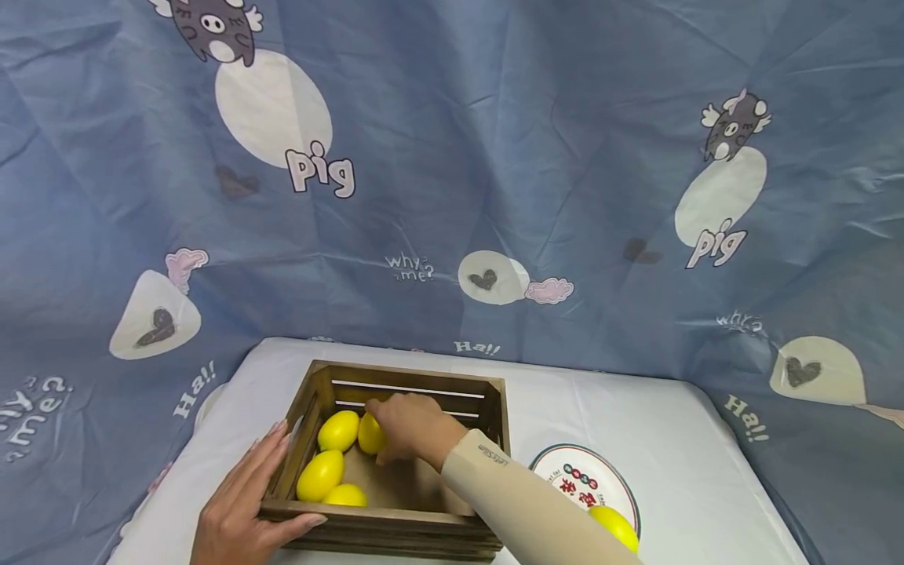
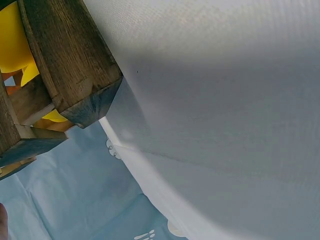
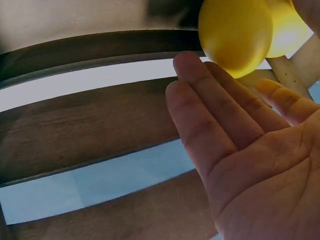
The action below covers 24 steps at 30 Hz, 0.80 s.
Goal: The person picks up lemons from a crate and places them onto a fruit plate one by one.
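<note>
The left hand (image 1: 243, 502) holds its fingers straight, thumb spread rightward. Right of that grip and farther forward, the right hand (image 1: 411, 426) has its fingers extended, its sleeved forearm (image 1: 526, 498) slanting back and rightward from the grip.

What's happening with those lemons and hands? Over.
Right hand inside crate, at lemon. Left hand against crate's corner. Four lemons visible inside. Sleeve partly blocks view.
</note>
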Tool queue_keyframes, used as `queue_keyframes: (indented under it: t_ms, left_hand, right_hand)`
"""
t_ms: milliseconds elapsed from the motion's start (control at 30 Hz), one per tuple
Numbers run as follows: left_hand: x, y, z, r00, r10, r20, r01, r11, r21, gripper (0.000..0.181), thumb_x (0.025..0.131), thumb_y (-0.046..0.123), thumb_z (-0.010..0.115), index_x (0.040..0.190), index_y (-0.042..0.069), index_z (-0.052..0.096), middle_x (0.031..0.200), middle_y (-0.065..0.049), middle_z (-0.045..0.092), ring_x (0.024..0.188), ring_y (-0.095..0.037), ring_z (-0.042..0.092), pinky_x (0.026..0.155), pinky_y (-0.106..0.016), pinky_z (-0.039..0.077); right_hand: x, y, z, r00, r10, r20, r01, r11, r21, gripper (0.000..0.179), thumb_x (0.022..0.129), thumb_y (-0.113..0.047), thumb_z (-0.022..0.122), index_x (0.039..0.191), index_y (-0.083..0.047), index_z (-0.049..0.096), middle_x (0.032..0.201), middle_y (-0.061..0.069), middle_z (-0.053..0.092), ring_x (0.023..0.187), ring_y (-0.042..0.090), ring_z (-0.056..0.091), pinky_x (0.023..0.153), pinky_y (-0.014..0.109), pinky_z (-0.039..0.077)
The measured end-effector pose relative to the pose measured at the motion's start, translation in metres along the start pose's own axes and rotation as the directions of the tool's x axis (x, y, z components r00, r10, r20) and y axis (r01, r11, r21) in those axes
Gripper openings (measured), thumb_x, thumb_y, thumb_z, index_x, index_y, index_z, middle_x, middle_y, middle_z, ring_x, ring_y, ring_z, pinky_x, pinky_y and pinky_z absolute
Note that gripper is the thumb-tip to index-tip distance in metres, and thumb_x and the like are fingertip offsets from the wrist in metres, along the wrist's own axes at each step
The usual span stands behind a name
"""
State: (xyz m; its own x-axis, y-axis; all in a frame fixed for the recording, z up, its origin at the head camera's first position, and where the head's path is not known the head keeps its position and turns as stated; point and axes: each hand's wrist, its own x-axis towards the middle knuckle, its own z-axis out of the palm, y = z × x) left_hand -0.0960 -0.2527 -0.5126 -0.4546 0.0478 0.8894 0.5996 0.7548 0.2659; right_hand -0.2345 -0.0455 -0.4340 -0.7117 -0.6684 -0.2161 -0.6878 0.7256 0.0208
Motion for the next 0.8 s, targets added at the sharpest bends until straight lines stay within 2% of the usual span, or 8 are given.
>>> queue_keyframes:
  t_ms: [300, 533, 800]
  left_hand:
    - [0.002, 0.001, 0.0, 1.0, 0.004, -0.003, -0.004, 1.0, -0.005, 0.097, 0.083, 0.071, 0.075, 0.132, -0.012, 0.066, 0.137, -0.029, 0.063, 0.141, -0.023, 0.053, 0.119, -0.018, 0.037]
    - [0.002, 0.0, 0.0, 1.0, 0.02, 0.011, -0.02, 1.0, 0.001, 0.098, 0.083, 0.072, 0.075, 0.132, -0.013, 0.065, 0.137, -0.03, 0.063, 0.141, -0.023, 0.052, 0.12, -0.02, 0.037]
    - [0.001, -0.001, -0.001, 1.0, 0.01, 0.019, -0.01, 1.0, -0.004, 0.098, 0.083, 0.071, 0.076, 0.132, -0.013, 0.066, 0.138, -0.03, 0.062, 0.141, -0.025, 0.053, 0.12, -0.019, 0.037]
  right_hand:
    - [0.01, -0.009, 0.007, 1.0, 0.02, -0.017, -0.022, 0.985, -0.172, 0.066, 0.078, -0.052, 0.091, 0.132, -0.026, 0.064, 0.099, -0.005, 0.072, 0.081, 0.014, 0.069, 0.058, 0.029, 0.06]
    - [0.014, -0.016, 0.014, 0.998, 0.057, -0.011, -0.058, 0.98, -0.188, 0.062, 0.077, -0.052, 0.092, 0.126, -0.026, 0.065, 0.097, -0.005, 0.071, 0.082, 0.013, 0.069, 0.059, 0.028, 0.06]
    - [0.019, -0.021, 0.022, 0.998, 0.046, -0.033, -0.052, 0.976, -0.213, 0.053, 0.078, -0.053, 0.091, 0.115, -0.025, 0.066, 0.094, -0.005, 0.071, 0.085, 0.01, 0.068, 0.061, 0.029, 0.062]
